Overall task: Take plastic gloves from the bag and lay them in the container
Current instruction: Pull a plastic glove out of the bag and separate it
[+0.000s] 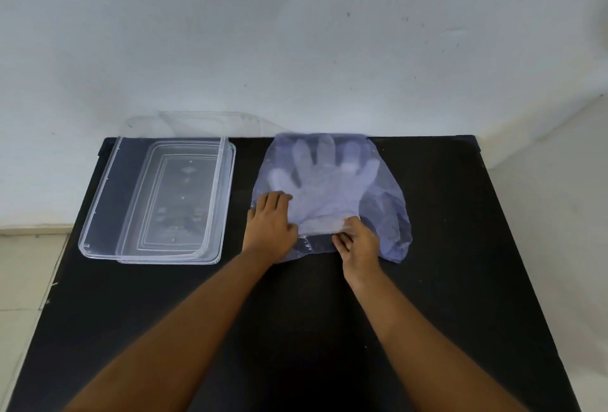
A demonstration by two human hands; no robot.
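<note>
A thin bluish plastic bag lies flat on the black table, right of centre. Inside it a stack of clear plastic gloves shows through, fingers pointing away from me. My left hand rests palm down on the bag's left near edge, fingers on the plastic. My right hand pinches the cuff end of the gloves at the bag's near opening. A clear rectangular container stands empty at the left of the table.
The black table ends against a white wall at the back. A clear lid lies under or beside the container on its left. Pale floor tiles show past the table's left and right edges.
</note>
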